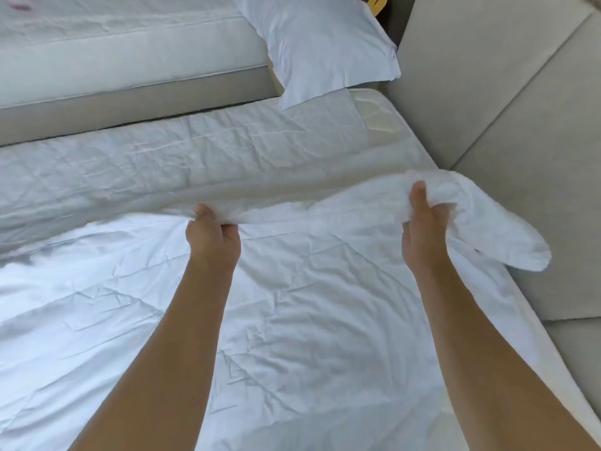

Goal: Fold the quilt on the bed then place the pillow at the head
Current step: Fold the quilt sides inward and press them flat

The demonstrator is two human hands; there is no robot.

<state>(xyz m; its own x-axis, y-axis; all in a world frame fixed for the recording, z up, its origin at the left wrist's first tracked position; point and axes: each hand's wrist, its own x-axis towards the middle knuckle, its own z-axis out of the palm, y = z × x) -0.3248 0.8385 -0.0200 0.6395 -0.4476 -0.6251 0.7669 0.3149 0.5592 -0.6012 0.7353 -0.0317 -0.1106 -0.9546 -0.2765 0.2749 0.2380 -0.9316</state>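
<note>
A white quilt (292, 320) covers the near part of the bed, wrinkled and spread under my arms. My left hand (211, 236) grips the quilt's far edge near the middle. My right hand (422, 229) grips a bunched corner of the same edge at the right, with loose cloth hanging past it. Beyond the held edge lies the bed's sheet (162, 164). A white pillow (322, 47) lies at the far right, leaning across the gap between this bed and the one behind it.
A second bed (130, 56) with a grey base stands behind, separated by a narrow dark gap. A grey padded headboard (487, 92) runs along the right side. A bare mattress corner (383, 115) shows beside the pillow.
</note>
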